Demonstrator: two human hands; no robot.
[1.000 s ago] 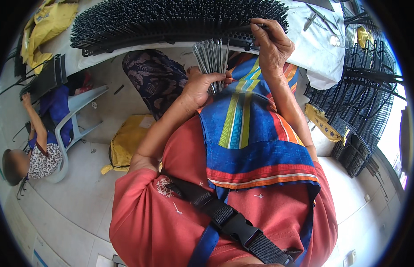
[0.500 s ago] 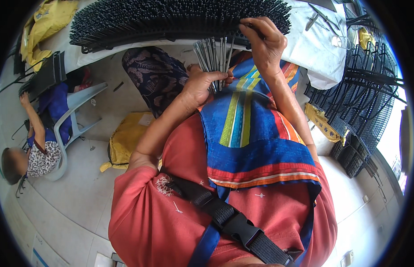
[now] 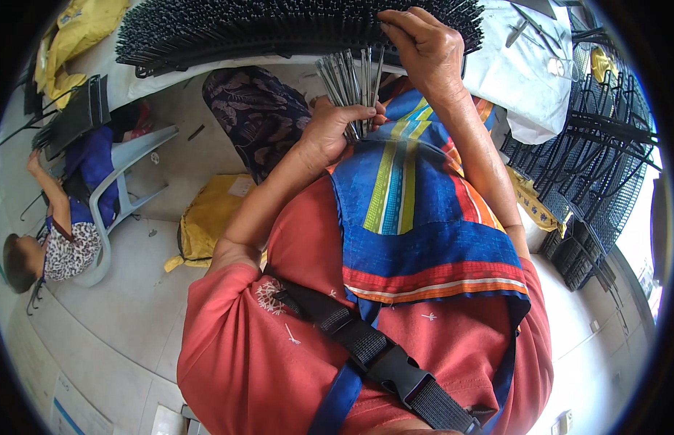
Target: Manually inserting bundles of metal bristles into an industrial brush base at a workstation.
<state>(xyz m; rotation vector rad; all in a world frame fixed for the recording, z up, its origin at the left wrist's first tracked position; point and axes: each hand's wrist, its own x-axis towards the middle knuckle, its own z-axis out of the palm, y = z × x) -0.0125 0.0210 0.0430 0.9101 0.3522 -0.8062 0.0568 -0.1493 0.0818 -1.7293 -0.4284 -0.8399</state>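
Observation:
My left hand (image 3: 328,132) is wrapped round a fanned bundle of thin silver metal rods (image 3: 351,83), held upright over my lap. Just beyond it stretches a long black rack (image 3: 235,64), packed densely with thin dark upright rods (image 3: 293,25). At the right part of the rack, my right hand (image 3: 432,54) reaches over the front edge. Its thumb and fingertips are pinched together against the dark rods; whatever they grip is too small to make out.
The rack stands on a white-covered table (image 3: 525,87) with loose dark tools (image 3: 532,29) at its right. Black wire racks (image 3: 598,138) are stacked at the right. A yellow bag (image 3: 213,214) lies on the floor. Another person (image 3: 72,250) sits at the left by a pale plastic chair (image 3: 137,156).
My right hand has moved a little farther forward and left over the rack. My left hand still holds the bundle, and the whole view has shifted slightly.

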